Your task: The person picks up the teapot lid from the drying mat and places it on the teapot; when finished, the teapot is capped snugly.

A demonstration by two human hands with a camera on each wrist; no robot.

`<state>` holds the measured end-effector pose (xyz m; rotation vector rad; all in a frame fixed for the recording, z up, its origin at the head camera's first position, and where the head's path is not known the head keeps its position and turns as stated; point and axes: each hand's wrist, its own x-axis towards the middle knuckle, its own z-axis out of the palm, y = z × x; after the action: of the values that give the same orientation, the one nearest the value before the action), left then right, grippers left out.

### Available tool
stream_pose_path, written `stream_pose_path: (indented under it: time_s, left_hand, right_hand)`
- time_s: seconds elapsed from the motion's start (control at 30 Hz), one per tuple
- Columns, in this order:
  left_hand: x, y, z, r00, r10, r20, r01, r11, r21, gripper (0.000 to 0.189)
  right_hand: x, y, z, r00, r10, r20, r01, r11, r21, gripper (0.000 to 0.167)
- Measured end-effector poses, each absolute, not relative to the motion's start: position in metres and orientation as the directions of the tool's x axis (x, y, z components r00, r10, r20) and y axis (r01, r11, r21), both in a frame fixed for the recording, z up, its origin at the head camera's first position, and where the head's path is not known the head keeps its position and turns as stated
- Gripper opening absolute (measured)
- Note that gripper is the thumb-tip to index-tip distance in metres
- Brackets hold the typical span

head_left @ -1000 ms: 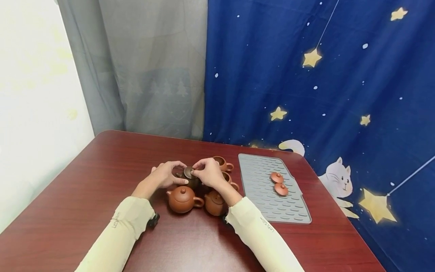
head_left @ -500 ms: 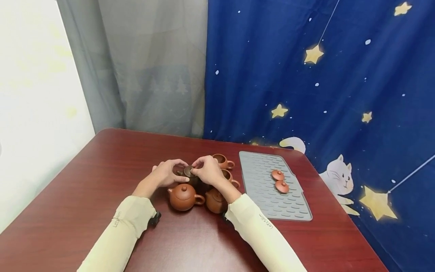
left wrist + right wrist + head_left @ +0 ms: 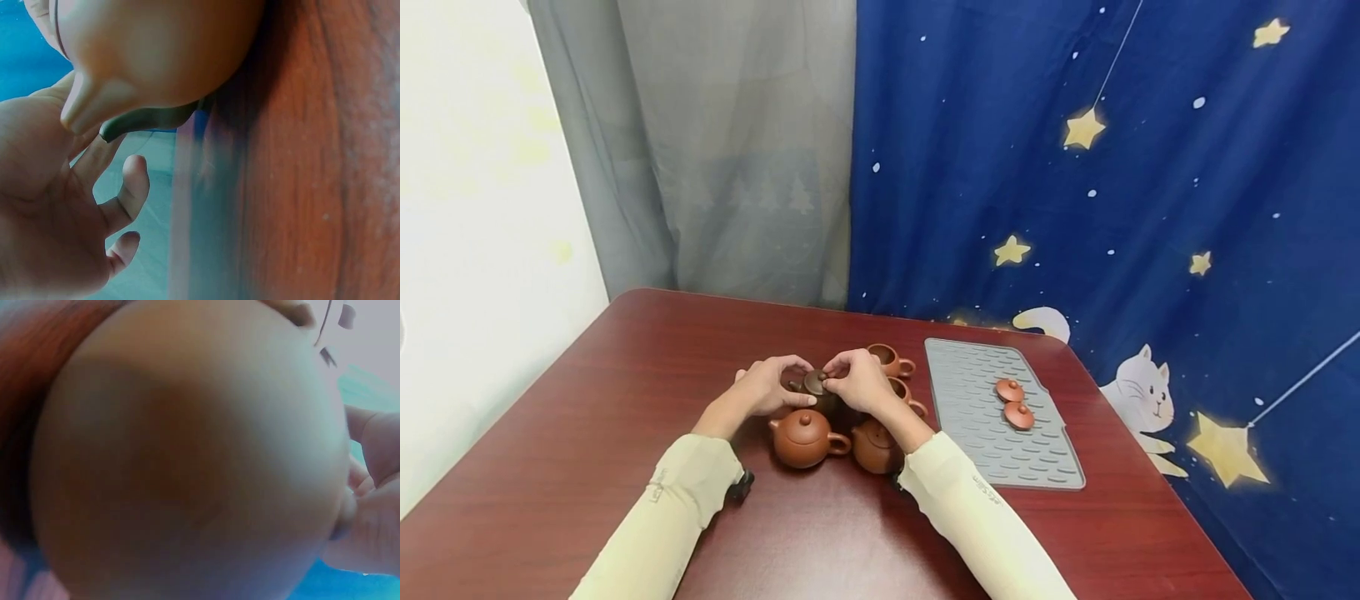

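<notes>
In the head view a small dark brown teapot [image 3: 824, 405] stands among reddish clay pieces. My left hand [image 3: 760, 387] holds its left side between thumb and fingers. On top sits its dark lid [image 3: 812, 382], whose knob my right hand [image 3: 863, 385] pinches. Just in front is a reddish-brown teapot [image 3: 801, 439] with its lid on. A second brown teapot [image 3: 872, 447] lies partly under my right wrist. The left wrist view shows the dark spout [image 3: 150, 119] behind the nearer teapot, with my other left fingers spread. A round teapot body [image 3: 187, 456] hides most of the right wrist view.
Two clay cups, a far one [image 3: 886, 358] and a nearer one [image 3: 901, 388], stand beyond my right hand. On the grey draining mat [image 3: 970, 433] lie two reddish lids, one [image 3: 1010, 390] touching the other [image 3: 1019, 416]. The red-brown table [image 3: 625, 375] extends to the left.
Both hands stay at the dark teapot, with only slight finger movement at the lid. The head view shifts a little; the other pieces keep their places.
</notes>
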<state>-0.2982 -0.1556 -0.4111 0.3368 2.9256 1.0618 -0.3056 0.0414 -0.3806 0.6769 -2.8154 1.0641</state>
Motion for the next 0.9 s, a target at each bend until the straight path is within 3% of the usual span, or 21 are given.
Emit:
stream_pose_path:
  time_s: [0.47, 0.9]
  left_hand:
    - [-0.296, -0.154, -0.412, -0.976, 0.208, 0.072, 0.204, 0.733, 0.648, 0.051]
    - [-0.292, -0.155, -0.409, -0.960, 0.259, 0.102, 0.267, 0.752, 0.603, 0.053]
  right_hand:
    - [-0.297, 0.081, -0.377, -0.885, -0.396, 0.246, -0.454, 0.613, -0.647, 0.014]
    - [-0.286, 0.146, -0.371, -0.925, -0.248, 0.289, -0.380, 0.598, -0.706, 0.011]
